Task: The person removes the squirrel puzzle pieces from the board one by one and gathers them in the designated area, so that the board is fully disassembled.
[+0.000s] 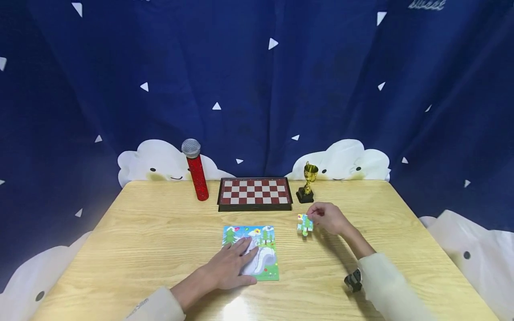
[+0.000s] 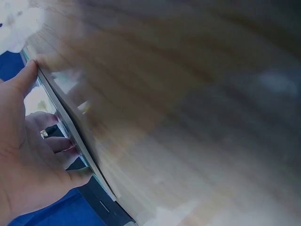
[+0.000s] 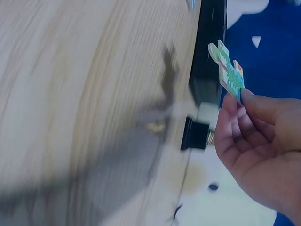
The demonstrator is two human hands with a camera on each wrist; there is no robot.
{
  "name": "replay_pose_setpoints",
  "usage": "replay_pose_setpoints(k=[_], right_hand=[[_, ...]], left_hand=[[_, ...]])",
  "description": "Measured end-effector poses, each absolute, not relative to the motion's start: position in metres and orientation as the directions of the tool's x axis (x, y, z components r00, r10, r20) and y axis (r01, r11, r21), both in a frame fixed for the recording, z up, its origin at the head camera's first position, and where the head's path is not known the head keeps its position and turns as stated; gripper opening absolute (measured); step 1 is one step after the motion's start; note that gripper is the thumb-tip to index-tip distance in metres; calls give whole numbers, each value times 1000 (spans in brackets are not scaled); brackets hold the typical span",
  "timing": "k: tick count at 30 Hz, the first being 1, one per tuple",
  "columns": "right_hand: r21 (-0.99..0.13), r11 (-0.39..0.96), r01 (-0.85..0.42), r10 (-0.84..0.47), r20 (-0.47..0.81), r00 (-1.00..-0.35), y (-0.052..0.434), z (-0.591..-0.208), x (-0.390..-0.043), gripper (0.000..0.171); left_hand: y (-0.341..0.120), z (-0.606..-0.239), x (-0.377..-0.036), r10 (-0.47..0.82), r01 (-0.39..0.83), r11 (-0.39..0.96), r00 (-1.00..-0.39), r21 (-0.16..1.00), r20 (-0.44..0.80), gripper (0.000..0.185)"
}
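A square picture puzzle (image 1: 270, 270) lies on the table, showing trees, flowers and a pale grey-and-white figure. My left hand (image 1: 233, 266) rests on it with fingers spread, hiding its left and lower-left part. In the left wrist view, the fingers of the left hand (image 2: 35, 146) lie along the puzzle's edge. My right hand (image 1: 328, 218) pinches a puzzle piece (image 1: 304, 224) by its corner, above the table and to the right of the puzzle. Green tree shapes and a rounded tab show on the piece (image 3: 229, 73) in the right wrist view, between thumb and fingertips.
Behind the puzzle lies a red-and-white checkered board (image 1: 255, 192) in a black frame. A red microphone (image 1: 197, 176) with a silver head is at its left, a small gold trophy (image 1: 308, 183) at its right. A dark blue curtain (image 1: 257, 89) hangs behind the wooden table (image 1: 152, 223).
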State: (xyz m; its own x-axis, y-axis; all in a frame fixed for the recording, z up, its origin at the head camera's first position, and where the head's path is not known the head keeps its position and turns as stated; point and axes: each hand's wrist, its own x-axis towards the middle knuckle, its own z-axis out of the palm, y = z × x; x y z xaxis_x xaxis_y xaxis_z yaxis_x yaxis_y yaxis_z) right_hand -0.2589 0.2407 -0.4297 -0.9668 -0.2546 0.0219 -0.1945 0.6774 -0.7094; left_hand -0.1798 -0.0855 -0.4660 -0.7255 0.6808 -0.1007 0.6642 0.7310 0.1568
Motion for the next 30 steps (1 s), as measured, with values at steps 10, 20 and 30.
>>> replay_pose_setpoints(k=[10, 20, 30], right_hand=[[-718, 693, -62, -212, -120, -970, 296, -441, -254, 12], [-552, 833, -39, -124, -118, -985, 319, -444, -254, 10], [-491, 871, 18, -46, -118, -992, 320, -453, -261, 9]], left_hand=[[-84, -464, -178, 694, 673, 717, -715, 183, -89, 77], [-85, -464, -179, 675, 649, 734, -731, 200, -104, 78], [-85, -465, -179, 668, 641, 740, -736, 206, -110, 78]])
